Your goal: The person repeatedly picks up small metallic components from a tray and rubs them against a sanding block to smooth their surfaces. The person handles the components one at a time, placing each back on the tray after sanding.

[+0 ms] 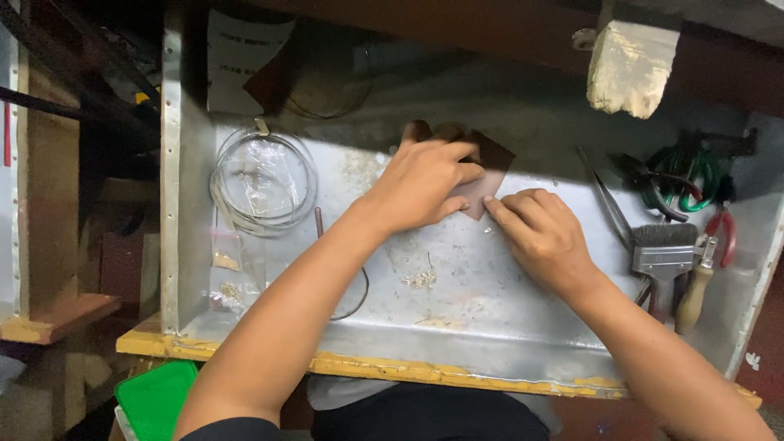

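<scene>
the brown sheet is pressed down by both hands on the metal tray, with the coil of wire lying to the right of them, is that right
Not quite. The coil of wire lies to the left of the hands, not the right. The head view shows it near the tray's left wall. The rest holds: the left hand and right hand both press the brown sheet on the metal tray.

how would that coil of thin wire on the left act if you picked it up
The wire coil looks thin and looped, so probably light and springy, sagging when lifted. Its loose loops lie flat, so it likely slides rather than rolls, and may snag or unwind.
</scene>
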